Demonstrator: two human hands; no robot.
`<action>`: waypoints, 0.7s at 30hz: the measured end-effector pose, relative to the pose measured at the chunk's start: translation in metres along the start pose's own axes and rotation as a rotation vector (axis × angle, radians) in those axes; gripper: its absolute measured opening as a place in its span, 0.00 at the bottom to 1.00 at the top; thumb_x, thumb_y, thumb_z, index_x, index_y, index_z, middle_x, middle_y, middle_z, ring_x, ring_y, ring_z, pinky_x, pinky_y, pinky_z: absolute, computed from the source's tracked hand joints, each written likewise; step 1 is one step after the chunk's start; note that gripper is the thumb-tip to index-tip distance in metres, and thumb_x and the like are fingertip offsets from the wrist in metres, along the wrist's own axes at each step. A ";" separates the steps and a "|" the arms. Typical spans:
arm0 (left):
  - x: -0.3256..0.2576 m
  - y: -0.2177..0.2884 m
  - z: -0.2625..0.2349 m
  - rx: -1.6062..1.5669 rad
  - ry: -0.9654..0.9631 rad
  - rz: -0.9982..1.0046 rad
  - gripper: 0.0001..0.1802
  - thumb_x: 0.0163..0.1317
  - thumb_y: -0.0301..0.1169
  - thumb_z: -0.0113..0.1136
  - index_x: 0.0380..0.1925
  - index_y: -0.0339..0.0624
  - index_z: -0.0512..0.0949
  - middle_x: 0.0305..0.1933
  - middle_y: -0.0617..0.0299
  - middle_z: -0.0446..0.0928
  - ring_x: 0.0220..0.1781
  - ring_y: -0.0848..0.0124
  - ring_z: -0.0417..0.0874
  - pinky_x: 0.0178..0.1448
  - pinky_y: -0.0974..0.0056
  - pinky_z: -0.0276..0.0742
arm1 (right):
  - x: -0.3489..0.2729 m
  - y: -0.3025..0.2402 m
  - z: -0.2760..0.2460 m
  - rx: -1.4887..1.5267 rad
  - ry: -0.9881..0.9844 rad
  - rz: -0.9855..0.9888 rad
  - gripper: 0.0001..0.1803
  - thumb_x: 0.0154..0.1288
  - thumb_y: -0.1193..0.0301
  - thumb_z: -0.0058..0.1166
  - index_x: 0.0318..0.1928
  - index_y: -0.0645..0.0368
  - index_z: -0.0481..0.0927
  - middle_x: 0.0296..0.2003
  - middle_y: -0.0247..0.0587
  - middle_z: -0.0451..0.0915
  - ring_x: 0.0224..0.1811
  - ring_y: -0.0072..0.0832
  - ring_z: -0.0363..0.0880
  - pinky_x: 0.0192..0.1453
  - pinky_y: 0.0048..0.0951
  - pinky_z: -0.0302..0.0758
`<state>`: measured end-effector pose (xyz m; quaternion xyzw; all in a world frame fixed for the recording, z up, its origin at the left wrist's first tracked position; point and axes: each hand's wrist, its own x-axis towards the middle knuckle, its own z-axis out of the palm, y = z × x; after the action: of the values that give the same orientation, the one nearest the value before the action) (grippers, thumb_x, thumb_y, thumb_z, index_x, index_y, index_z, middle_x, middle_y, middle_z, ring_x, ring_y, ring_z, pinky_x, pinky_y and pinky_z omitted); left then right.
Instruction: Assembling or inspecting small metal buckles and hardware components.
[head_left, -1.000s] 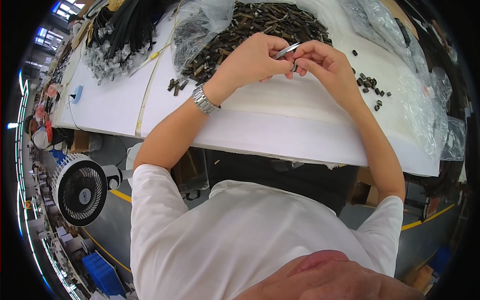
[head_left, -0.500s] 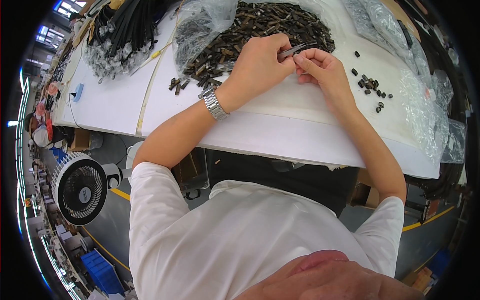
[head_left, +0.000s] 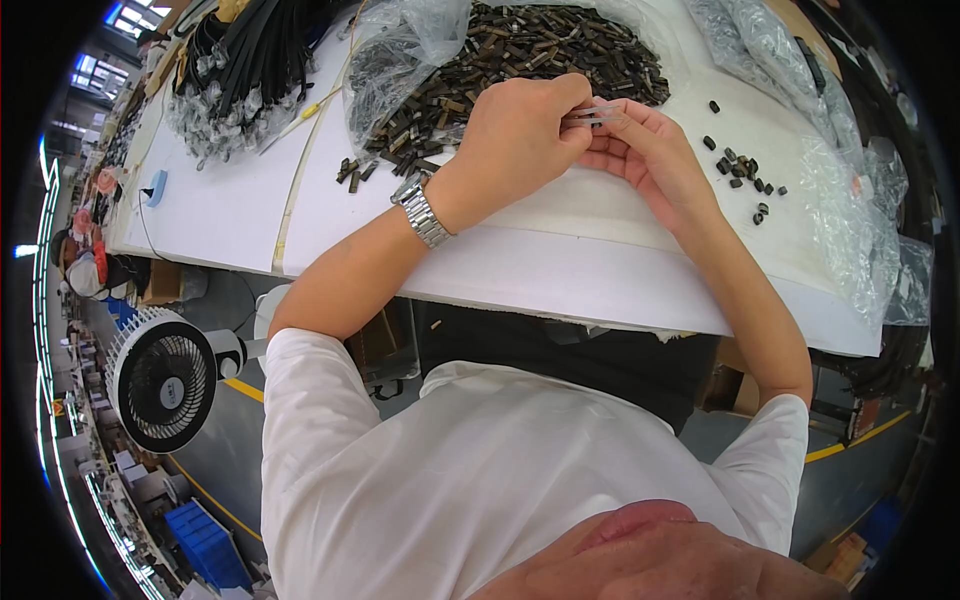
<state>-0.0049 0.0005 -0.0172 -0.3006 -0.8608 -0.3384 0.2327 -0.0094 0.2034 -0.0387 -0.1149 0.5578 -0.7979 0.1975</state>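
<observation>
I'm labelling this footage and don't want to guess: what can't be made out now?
Head view:
Slim silver metal tool: rear end, covered by the left hand.
Whether its tip grips anything: too small, beside the right hand.
Long black flat straps: far ends, cut by the top edge.

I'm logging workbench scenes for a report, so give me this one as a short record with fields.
Left hand: left hand holds tweezers
Right hand: right hand at the tweezers' tips, fingers curled; whether it grips a part is unclear
Main pile: small dark pieces, beyond the hands
Loose group: a few dark bits, right of the right hand
Surface: white table
Worn: metal watch, left wrist
Nearby: fan, lower left
</observation>
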 end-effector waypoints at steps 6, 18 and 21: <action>0.001 -0.004 0.000 0.029 0.026 0.008 0.05 0.59 0.25 0.68 0.31 0.38 0.79 0.24 0.57 0.80 0.22 0.65 0.81 0.28 0.65 0.77 | -0.002 -0.008 0.006 -0.132 0.052 -0.092 0.12 0.76 0.65 0.62 0.47 0.63 0.87 0.43 0.40 0.88 0.46 0.26 0.88 0.60 0.31 0.86; 0.004 -0.007 -0.008 -0.050 -0.056 0.000 0.05 0.64 0.28 0.68 0.37 0.38 0.84 0.25 0.61 0.82 0.24 0.75 0.80 0.28 0.68 0.76 | 0.000 -0.016 -0.006 -0.050 -0.005 0.041 0.11 0.73 0.69 0.64 0.47 0.65 0.87 0.41 0.40 0.88 0.43 0.27 0.88 0.62 0.36 0.87; 0.008 -0.007 -0.013 -0.331 -0.169 -0.146 0.07 0.68 0.31 0.67 0.41 0.40 0.86 0.26 0.66 0.84 0.25 0.82 0.78 0.26 0.73 0.70 | -0.002 -0.020 -0.009 -0.049 -0.033 0.042 0.12 0.72 0.68 0.64 0.47 0.65 0.87 0.42 0.43 0.88 0.44 0.28 0.89 0.63 0.37 0.87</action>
<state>-0.0131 -0.0099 -0.0068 -0.2989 -0.8294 -0.4648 0.0818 -0.0152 0.2176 -0.0230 -0.1208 0.5761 -0.7778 0.2205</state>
